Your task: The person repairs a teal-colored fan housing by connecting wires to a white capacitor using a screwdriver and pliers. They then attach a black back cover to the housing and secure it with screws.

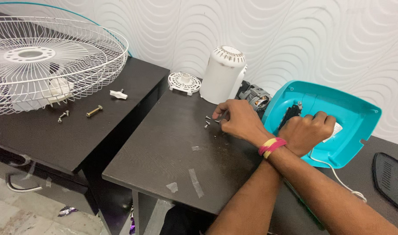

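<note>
Tiny loose screws (207, 121) on the dark counter (164, 152) by the right hand (239, 121), fingers curled down to pinch at one: light, hard, probably slippery, best nipped by the head; left hand (307, 131) fisted on the teal base (353, 119)

A white wire fan guard (42, 61) sits on a dark side table (55, 135), beside a brass bolt (94, 111), two small screws (63, 115) and a white plastic knob (119, 94). A white motor cover (223, 74) and round white cap (184, 82) stand before a wavy white wall (294, 35).
</note>
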